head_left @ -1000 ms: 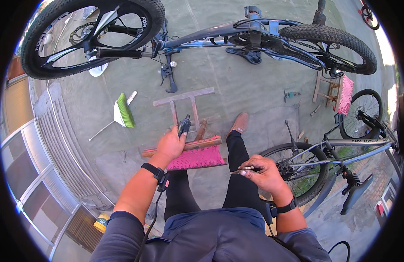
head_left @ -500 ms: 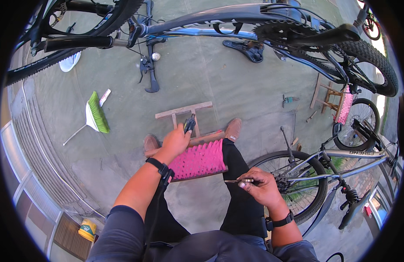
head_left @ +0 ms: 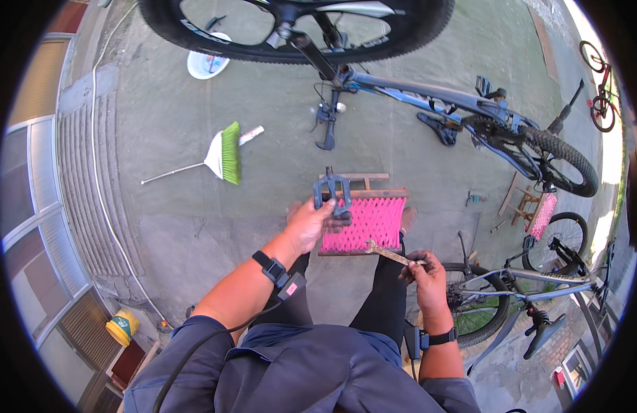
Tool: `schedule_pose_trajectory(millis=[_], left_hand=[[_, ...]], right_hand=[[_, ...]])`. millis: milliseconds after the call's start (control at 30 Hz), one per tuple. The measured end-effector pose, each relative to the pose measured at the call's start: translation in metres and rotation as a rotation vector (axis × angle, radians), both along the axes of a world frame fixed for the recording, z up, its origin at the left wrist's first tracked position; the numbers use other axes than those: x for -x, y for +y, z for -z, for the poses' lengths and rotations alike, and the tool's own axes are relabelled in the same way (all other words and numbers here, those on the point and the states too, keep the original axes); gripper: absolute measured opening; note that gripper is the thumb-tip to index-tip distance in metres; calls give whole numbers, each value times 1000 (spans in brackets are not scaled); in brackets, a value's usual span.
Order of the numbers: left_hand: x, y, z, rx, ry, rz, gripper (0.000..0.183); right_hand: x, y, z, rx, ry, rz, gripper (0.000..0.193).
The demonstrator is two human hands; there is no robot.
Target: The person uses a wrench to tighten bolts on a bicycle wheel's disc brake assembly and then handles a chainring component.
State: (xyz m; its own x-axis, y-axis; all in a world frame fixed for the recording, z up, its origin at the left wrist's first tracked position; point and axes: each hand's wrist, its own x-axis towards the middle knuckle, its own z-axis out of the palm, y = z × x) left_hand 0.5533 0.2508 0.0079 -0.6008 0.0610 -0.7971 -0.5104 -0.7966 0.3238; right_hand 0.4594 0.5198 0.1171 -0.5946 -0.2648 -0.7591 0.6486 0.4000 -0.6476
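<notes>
Remotely, I have the left grip clasping the pedal — probably light, stiff, best held by its edges — and, at its four o'clock, the right grip pinching the wrench.

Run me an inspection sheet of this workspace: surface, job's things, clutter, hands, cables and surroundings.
Surface: greenish floor, some paler patches.
Job's things: dark pedal and wrench, both held up.
Clutter: green-bristled broom and white basin on the floor.
Hands: left hand grips the pedal; right hand grips the wrench.
Cables: black cable along the left arm.
Surroundings: upturned bicycle, pink woven stool, grey bicycle.
</notes>
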Motion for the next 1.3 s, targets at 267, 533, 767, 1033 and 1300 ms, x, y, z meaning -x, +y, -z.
schedule_pose_trajectory(millis=[267, 533, 767, 1033, 1300], left_hand=[[-110, -33, -130, -229, 151, -134, 42], [-176, -32, -192, -90, 178, -404, 33], [-255, -102, -189, 183, 48, -449, 21], [-400, -265, -159, 487, -364, -530, 18], [-494, -427, -204, 587, -513, -516, 31]], right_hand=[[-82, -99, -60, 194, -160, -92, 20], [-149, -151, -77, 368, -29, -499, 28], [-164, -188, -100, 358, -98, -707, 31], [-140, -284, -86, 62, 22, -632, 32], [-185, -512, -127, 264, 38, -766, 35]])
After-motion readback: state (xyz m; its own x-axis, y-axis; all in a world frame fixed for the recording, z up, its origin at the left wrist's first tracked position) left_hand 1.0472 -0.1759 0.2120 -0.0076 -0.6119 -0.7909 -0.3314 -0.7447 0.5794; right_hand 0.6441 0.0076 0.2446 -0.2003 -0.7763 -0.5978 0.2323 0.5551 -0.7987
